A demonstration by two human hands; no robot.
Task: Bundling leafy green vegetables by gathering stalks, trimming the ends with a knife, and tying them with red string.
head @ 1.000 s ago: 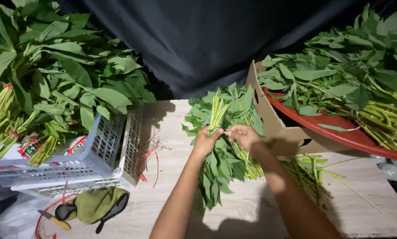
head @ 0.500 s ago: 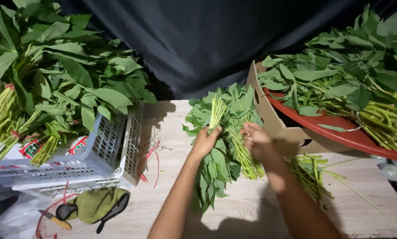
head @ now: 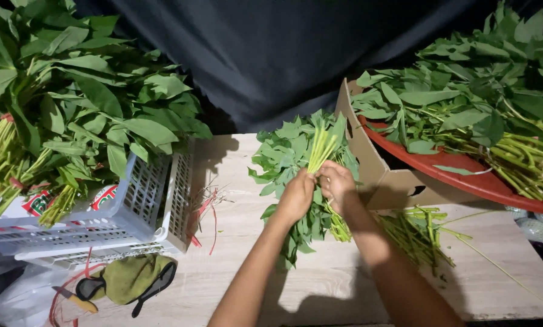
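Taking the wooden desk [head: 235,284] as the landmark, a white plastic crate [head: 132,212] is sitting at its far left edge, and tied bunches of leafy greens [head: 71,109] are spilling out of the crate with their pale stem ends pointing left. Thin red strings [head: 206,209] are lying on the desk just right of the crate. An olive cloth [head: 129,278] is lying at the desk's near left corner, in front of the crate, with a small yellow-handled tool [head: 71,298] beside it.

At the middle of the desk, the person is holding a bunch of green leafy stalks [head: 295,151] above the surface. The left hand [head: 297,195] is gripping it, fingers clamped around the stems, while the cut ends are fanning upward. The right hand [head: 338,184] is touching the same stems just beside it, fingers curled together on them.

Loose trimmed stalks [head: 419,233] are lying on the desk's right part. A cardboard box [head: 383,181] is standing at the desk's far right, and a red tray [head: 465,175] heaped with more greens [head: 483,97] is resting on it.
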